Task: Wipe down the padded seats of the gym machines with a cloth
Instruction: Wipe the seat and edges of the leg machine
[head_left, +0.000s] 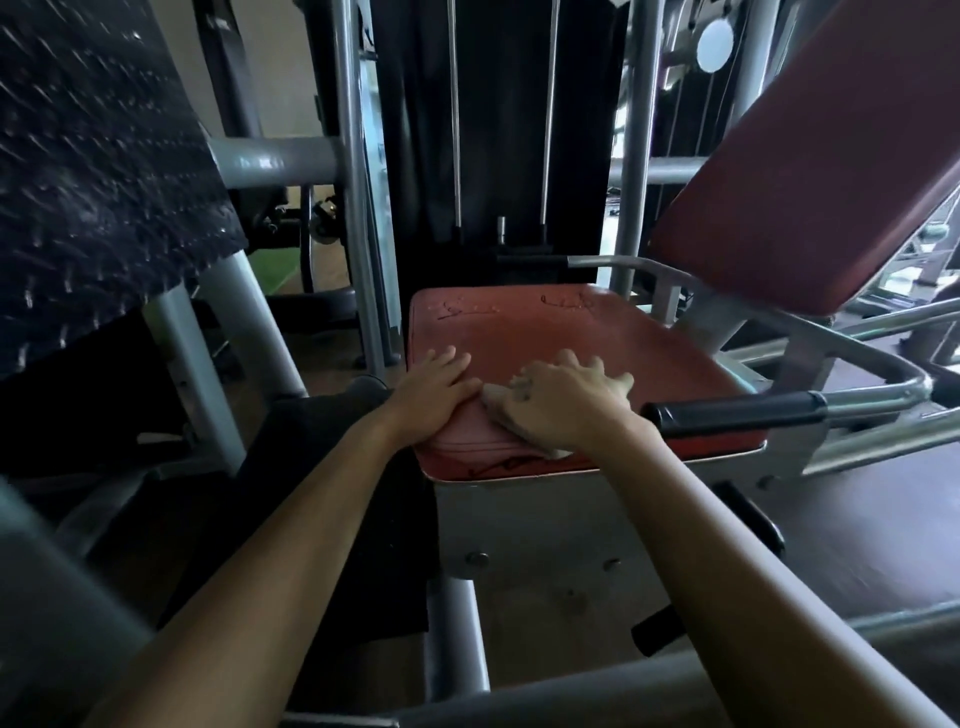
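Cloth (492, 399) is down at 6 o'clock on the red seat (545, 332), pinned flat under the right hand (561, 402), fingers spread and straight. Left hand (431, 395) lies flat on the pad at the cloth's 9 o'clock, just beside it, fingers straight too. Black handle (727, 413) at 3 o'clock, red backrest (810, 182) at 2, studded footplate (93, 182) at 10.

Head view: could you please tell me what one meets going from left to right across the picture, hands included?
First the black studded footplate → left hand flat on the seat → right hand pressing the cloth → black handle grip.
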